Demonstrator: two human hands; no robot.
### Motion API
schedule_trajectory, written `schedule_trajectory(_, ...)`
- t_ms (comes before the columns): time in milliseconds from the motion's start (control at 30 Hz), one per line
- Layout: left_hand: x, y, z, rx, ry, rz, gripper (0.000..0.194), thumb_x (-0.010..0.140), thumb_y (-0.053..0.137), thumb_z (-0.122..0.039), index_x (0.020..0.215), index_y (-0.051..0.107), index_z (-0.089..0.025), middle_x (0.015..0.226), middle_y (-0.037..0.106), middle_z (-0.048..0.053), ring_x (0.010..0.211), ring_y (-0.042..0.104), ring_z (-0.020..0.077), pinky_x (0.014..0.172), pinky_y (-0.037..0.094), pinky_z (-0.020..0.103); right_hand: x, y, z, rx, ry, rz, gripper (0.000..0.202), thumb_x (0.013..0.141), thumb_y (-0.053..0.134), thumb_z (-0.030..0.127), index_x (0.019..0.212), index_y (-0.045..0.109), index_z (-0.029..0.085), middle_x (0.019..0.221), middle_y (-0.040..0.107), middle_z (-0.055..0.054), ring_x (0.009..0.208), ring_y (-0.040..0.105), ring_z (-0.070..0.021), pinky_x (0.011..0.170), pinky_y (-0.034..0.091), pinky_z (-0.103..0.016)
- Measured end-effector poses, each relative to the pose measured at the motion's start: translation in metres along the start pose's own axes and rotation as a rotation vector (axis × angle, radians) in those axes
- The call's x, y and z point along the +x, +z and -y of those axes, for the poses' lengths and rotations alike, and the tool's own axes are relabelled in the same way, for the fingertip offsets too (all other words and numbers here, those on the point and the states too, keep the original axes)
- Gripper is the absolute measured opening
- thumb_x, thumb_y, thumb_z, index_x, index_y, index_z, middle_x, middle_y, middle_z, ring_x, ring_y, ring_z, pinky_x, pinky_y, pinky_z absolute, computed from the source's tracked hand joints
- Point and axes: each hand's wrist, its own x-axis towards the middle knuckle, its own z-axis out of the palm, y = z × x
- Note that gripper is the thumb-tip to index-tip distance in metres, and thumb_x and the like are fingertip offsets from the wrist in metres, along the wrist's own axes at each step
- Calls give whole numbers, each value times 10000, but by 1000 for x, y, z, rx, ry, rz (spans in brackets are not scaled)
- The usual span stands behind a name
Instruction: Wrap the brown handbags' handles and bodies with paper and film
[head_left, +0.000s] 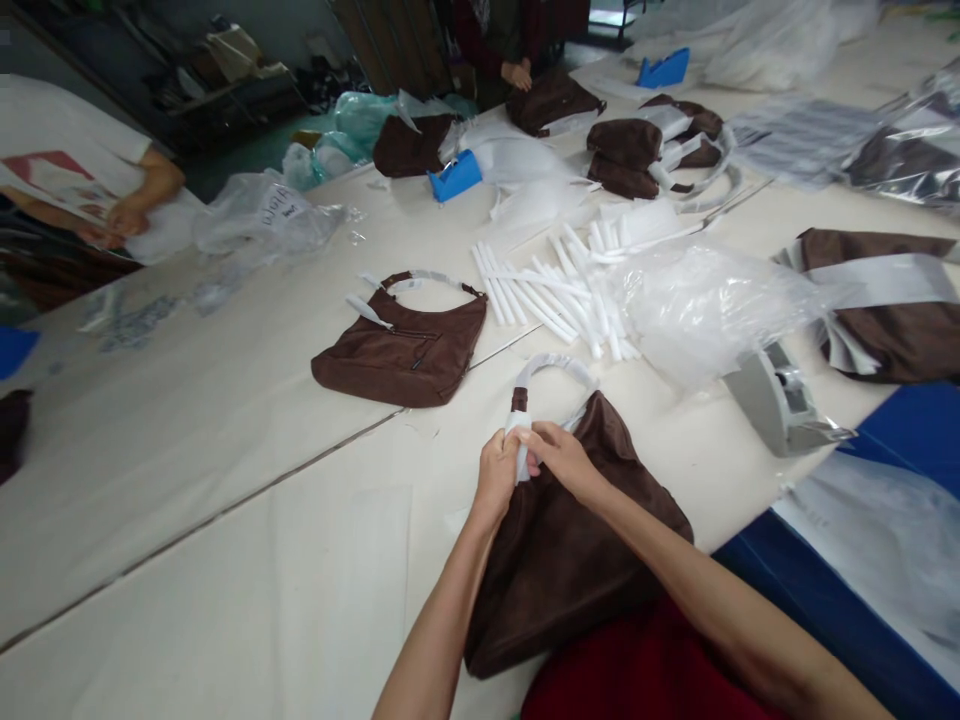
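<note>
A dark brown handbag (570, 560) lies on the table close to my body, its strap looped away from me and partly covered in white wrapping. At the strap's near end, my left hand (497, 468) is closed on a piece of white wrapping (523, 460). My right hand (562, 455) pinches the same wrapping from the other side, its fingertips meeting my left thumb. The strap end under the wrapping is hidden. Just beyond, to the left, rests a second brown handbag (405, 350) with a wrapped strap and a white strip on its zip.
White foam tubes (555, 290) lie piled beyond the bag, beside a clear plastic bag (720, 300). A grey tape dispenser (784, 400) stands right; a blue dispenser (455, 176) is farther off. More brown bags (626, 150) lie at the back. Two people work across the table (225, 400).
</note>
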Motion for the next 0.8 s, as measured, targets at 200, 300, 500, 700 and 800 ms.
schedule_trajectory(200, -9, 5, -1, -40, -14, 140, 518, 784, 624, -653, 912, 611, -151, 595, 628, -4, 448, 570, 137, 443, 415, 233, 23, 9, 4, 411, 100, 183, 458, 712, 715, 612, 640, 516, 206, 360, 458, 58, 291, 391, -113, 309, 315, -240)
schedule_trajectory(300, -17, 1, -2, -109, -30, 259, 541, 756, 678, -620, 994, 620, -138, 750, 703, 57, 574, 646, 161, 539, 476, 245, 19, 7, 1, 447, 111, 124, 449, 702, 726, 595, 626, 522, 202, 321, 412, 72, 255, 331, -96, 257, 244, -223)
schedule_trajectory(500, -30, 1, -4, -38, -54, 199, 534, 711, 730, -582, 971, 659, -121, 790, 731, 72, 681, 676, 208, 729, 533, 325, 14, 8, 7, 457, 185, 10, 502, 591, 749, 649, 664, 580, 182, 363, 467, 67, 261, 278, -64, 231, 205, -209)
schedule_trajectory(700, -24, 24, -2, 103, -36, 55, 618, 625, 709, -704, 874, 658, -141, 687, 709, 42, 627, 672, 242, 672, 536, 356, 24, -8, 8, 394, 148, -8, 469, 655, 727, 626, 678, 623, 169, 506, 566, 31, 390, 410, -75, 356, 305, -211)
schedule_trajectory(800, -22, 32, 3, 165, -61, 46, 608, 597, 698, -719, 828, 649, -159, 682, 710, 47, 601, 670, 246, 621, 532, 350, 15, -56, 9, 271, 77, 40, 391, 676, 745, 556, 740, 672, 178, 657, 646, 10, 594, 561, -109, 527, 415, -210)
